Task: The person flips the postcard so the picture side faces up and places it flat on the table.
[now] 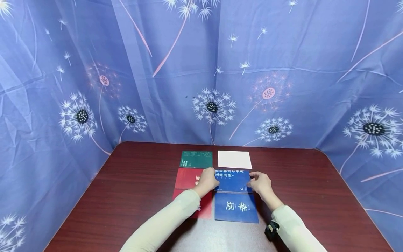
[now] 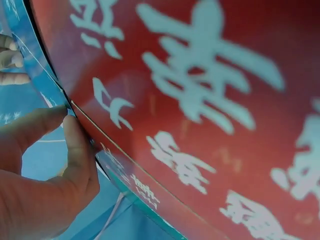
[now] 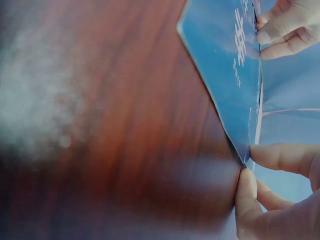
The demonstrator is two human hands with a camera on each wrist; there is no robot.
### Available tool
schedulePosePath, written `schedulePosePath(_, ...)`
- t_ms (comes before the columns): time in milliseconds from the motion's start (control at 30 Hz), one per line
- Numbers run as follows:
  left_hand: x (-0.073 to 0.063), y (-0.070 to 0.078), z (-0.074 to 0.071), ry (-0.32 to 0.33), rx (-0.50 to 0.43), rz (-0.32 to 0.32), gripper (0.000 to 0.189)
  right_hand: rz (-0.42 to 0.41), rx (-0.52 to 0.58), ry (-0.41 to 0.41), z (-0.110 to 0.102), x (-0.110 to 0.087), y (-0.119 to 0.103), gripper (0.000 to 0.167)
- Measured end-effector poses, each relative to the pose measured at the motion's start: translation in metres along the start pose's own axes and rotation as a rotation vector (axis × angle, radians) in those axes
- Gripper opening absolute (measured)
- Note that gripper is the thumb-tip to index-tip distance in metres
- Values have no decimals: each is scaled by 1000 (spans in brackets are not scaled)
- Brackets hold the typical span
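Both hands are at the upper blue notebook [image 1: 233, 182], a thin one with white lettering and a small moon on its cover. My left hand [image 1: 206, 182] pinches its left edge; in the left wrist view, thumb and finger [image 2: 80, 150] meet at the border beside the red cover. On the opposite side my right hand [image 1: 261, 183] holds the right edge, thumb and fingers on its corner in the right wrist view. Directly below lies a second blue notebook [image 1: 236, 210]. Two red notebooks [image 1: 185, 178] lie to the left, partly hidden by my left hand and sleeve.
Behind the red notebooks lies a dark green notebook [image 1: 196, 159], with a white one [image 1: 234, 160] to its right. All rest on a dark red-brown wooden table [image 1: 135, 185]. A blue curtain [image 1: 170, 105] with dandelion prints hangs around the table's back and sides.
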State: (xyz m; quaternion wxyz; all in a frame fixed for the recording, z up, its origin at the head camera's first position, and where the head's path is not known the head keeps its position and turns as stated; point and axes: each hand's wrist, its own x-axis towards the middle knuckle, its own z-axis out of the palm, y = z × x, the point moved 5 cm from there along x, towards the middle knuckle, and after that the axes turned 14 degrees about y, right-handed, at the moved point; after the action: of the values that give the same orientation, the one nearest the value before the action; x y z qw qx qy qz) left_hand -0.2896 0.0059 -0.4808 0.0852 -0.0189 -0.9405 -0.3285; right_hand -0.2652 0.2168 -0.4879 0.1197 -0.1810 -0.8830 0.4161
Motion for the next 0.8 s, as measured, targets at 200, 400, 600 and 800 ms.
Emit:
schedulePosePath(200, 2, 2, 2, -23, 60, 11, 20, -29, -19, -7, 1, 0, -2, 44)
schedulePosePath(400, 1, 3, 4, -42, 76, 20, 19, -77, -101, -1, 0, -1, -3, 39)
schedulePosePath(600, 4, 4, 6, -52, 113, 17, 29, -81, -145, -23, -1, 0, -5, 38)
schedulePosePath(800, 7, 2, 5, -61, 118, 7, 39, -97, -134, -45, -1, 0, -8, 38)
